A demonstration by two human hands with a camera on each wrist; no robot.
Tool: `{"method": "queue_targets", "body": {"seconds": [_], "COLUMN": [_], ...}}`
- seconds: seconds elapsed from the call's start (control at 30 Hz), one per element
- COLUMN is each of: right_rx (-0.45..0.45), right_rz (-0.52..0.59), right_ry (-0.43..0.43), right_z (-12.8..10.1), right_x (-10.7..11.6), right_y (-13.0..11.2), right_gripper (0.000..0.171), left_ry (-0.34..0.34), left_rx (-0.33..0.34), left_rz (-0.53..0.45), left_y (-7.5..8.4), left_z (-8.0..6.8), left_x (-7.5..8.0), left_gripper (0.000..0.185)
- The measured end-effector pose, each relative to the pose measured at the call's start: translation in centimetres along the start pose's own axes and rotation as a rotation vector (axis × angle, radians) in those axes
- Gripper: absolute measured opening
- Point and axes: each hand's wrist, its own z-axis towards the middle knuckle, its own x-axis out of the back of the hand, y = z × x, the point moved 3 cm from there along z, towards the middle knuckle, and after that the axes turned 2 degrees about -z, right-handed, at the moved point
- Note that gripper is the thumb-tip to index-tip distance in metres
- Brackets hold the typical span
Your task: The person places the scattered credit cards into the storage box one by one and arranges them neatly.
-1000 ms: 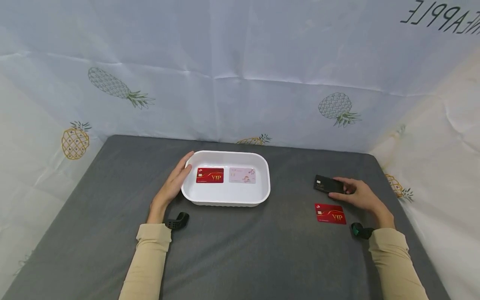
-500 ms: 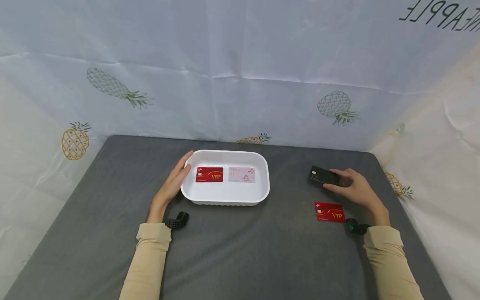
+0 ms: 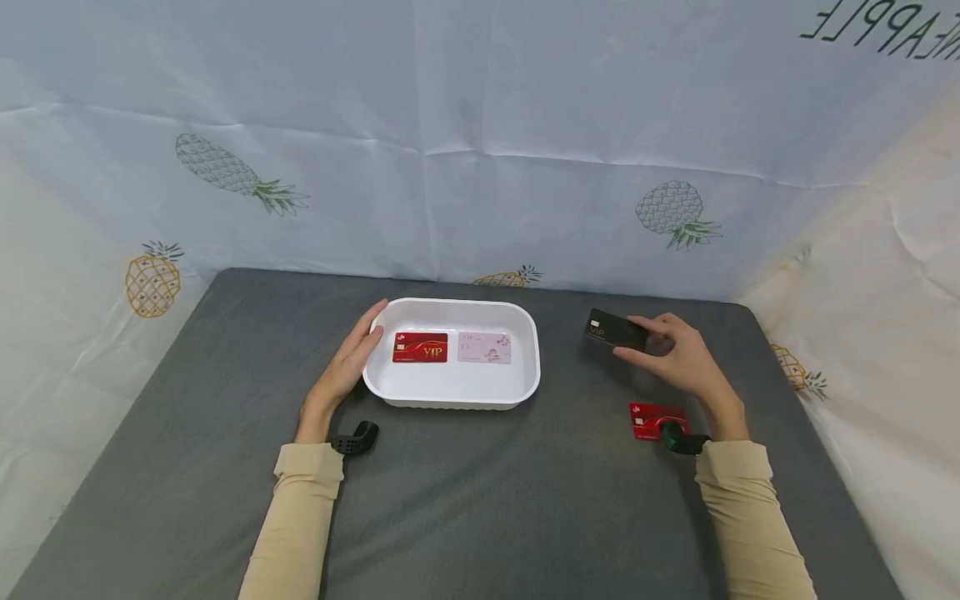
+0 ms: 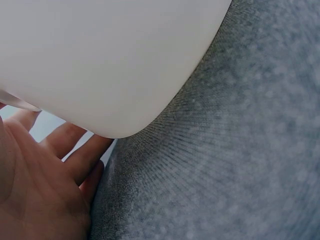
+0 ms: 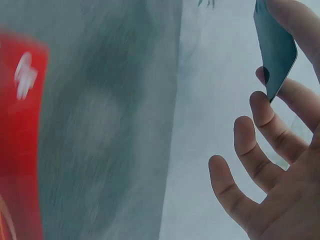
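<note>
Here we pinch the black VIP card (image 3: 617,330) by its right end between thumb and fingers of our right hand (image 3: 678,354), lifted above the grey table (image 3: 480,500), to the right of the white tray (image 3: 452,392). We judge it light, thin, stiff and rather slippery, so the edges are the best hold. Our left hand (image 3: 343,372) lies with relaxed fingers against the tray's left wall.

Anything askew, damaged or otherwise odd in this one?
Nothing stands out. Two cards lie flat and side by side in the white tray; the right hand holds a black card in the air.
</note>
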Motion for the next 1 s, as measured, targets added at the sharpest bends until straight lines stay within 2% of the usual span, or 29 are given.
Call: {"method": "queue_targets", "body": {"seconds": [0.33,0.63,1.0], "right_rx": [0.044,0.118,0.177], "right_rz": [0.062,0.076,0.109], "right_ry": [-0.007,-0.024,-0.093], "right_z": [2.1,3.5,4.8], "right_x": [-1.8,-3.4,-6.0], "right_y": [-4.6,-8.4,-12.7], "right_gripper": [0.062,0.064,0.067], "left_ry": [-0.005,-0.006,-0.007], "left_rx": [0.001,0.002,0.005], "left_rz": [-0.008,-0.018,-0.015], "left_y": [-0.1,0.0,0.0], "left_z": [0.1,0.1,0.1], "left_x": [0.0,-0.1,0.0], "left_gripper": [0.057,0.056,0.056]}}
